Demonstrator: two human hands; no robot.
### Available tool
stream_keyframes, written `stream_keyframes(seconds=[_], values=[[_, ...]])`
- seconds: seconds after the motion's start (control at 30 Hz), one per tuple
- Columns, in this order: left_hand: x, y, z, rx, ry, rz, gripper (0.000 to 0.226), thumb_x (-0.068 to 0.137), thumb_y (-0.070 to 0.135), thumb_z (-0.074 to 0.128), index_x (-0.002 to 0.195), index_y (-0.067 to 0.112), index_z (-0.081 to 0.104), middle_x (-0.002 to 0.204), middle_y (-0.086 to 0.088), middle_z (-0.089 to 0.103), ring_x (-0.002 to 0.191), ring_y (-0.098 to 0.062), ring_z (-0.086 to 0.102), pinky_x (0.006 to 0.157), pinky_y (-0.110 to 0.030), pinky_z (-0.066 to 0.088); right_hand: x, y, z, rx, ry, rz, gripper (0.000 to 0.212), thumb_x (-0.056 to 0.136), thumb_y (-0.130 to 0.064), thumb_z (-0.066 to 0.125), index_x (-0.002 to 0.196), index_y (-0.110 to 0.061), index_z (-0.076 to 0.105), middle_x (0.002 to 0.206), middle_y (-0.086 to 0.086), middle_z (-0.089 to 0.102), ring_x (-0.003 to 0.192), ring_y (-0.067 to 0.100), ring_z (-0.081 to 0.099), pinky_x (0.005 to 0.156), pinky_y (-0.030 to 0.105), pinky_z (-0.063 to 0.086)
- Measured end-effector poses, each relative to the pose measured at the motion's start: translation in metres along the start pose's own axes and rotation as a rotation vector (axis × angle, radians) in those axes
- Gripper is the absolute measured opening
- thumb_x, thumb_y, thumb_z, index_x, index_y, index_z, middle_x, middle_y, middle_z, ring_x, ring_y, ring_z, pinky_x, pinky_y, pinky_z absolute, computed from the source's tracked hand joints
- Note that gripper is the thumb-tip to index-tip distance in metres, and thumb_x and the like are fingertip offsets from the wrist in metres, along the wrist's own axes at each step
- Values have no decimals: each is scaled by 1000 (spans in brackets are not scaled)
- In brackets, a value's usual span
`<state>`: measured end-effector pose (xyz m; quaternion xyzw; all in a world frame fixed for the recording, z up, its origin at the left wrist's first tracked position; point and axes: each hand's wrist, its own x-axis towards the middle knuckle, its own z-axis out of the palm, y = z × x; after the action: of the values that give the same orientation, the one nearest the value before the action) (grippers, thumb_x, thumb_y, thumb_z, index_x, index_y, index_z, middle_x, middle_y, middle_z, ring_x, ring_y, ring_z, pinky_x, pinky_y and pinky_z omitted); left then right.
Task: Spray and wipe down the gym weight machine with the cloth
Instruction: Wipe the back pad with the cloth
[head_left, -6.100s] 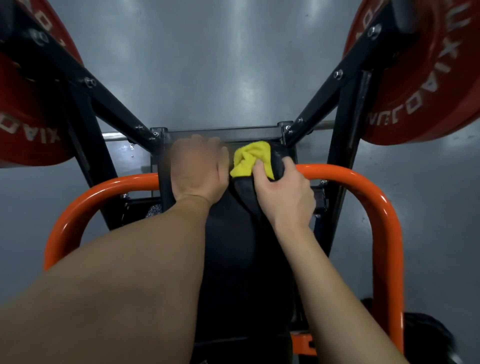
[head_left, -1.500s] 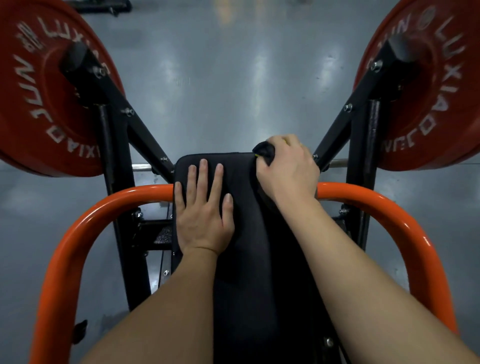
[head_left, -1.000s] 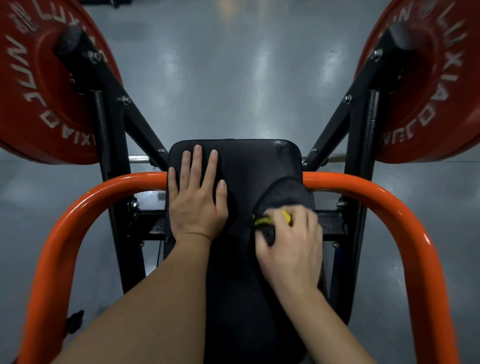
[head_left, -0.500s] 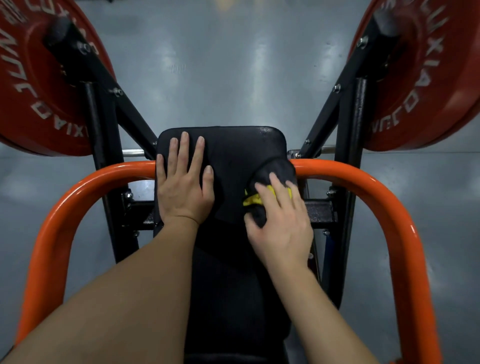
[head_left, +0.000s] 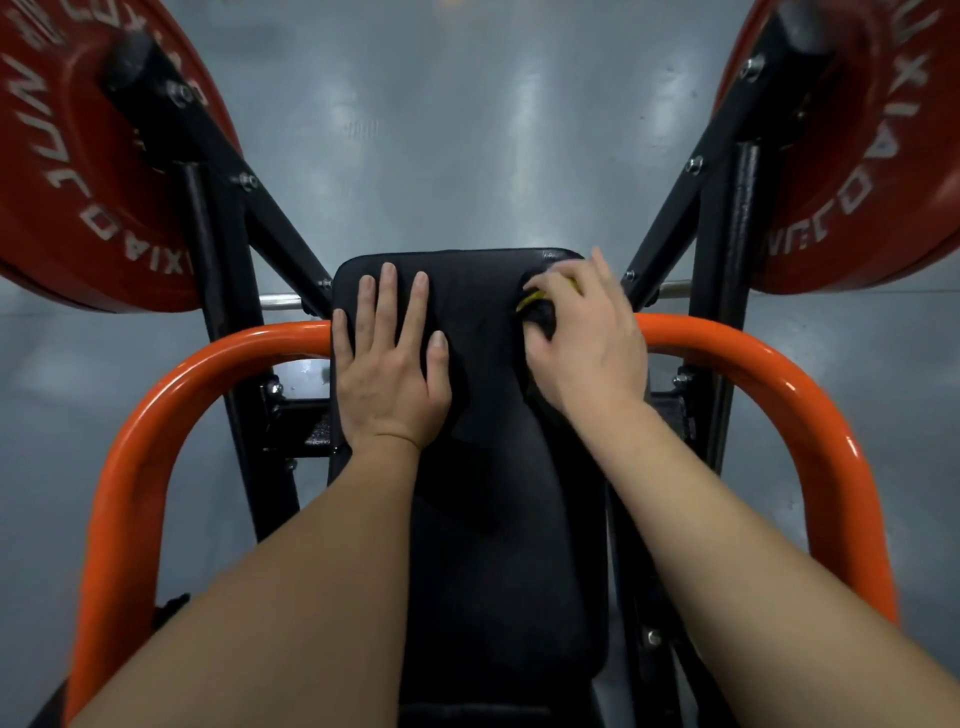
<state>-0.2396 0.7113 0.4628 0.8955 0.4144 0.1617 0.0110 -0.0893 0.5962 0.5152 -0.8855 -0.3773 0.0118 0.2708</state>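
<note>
Forearms reach forward from the bottom edge over the black pad (head_left: 483, 493) of a weight machine (head_left: 727, 249). Left hand (head_left: 387, 374) lies flat, palm down, on the pad's left side, fingers straight and slightly spread, holding nothing. Right hand (head_left: 587, 338) sits at the pad's far right corner, knuckles raised, fingers curled over a bunched cloth (head_left: 539, 310), dark with a yellow edge showing, pressing it onto the padding. An orange bar (head_left: 156, 431) curves up either side and meets the pad level with the hands. Beyond, black struts angle outward to a left red plate (head_left: 67, 182) and a right red plate (head_left: 878, 171), above a glossy grey floor (head_left: 467, 130).
</note>
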Motion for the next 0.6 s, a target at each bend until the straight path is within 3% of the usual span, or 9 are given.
stream_keyframes(seconds=[0.07,0.23,0.43,0.6], values=[[0,-1,0,8,4,6,61,104,43,27,163,29,22,171,-3,15,158,-23,10,127,-51,10,6,-4,0,-20,20,9,30,83,-24,69,113,-22,71,125,-1,62,138,31,48,110,47,44],[0,-2,1,5,-1,10,61,104,43,26,163,29,21,171,-3,15,158,-23,10,127,-51,10,-12,-2,2,-113,52,-24,46,84,-41,63,128,-30,66,141,-9,58,139,26,46,109,49,43],[1,-1,4,13,13,10,61,104,44,26,162,28,24,170,-5,19,157,-24,14,127,-50,10,-19,-8,-3,-190,9,2,46,84,-45,62,129,-36,65,135,-11,57,126,24,49,96,43,41],[1,1,-3,6,-32,9,62,104,45,24,163,29,20,171,-4,14,158,-24,10,127,-52,8,-61,-22,-2,-429,-75,-24,49,86,-48,61,131,-29,58,128,2,51,117,33,47,87,48,37]])
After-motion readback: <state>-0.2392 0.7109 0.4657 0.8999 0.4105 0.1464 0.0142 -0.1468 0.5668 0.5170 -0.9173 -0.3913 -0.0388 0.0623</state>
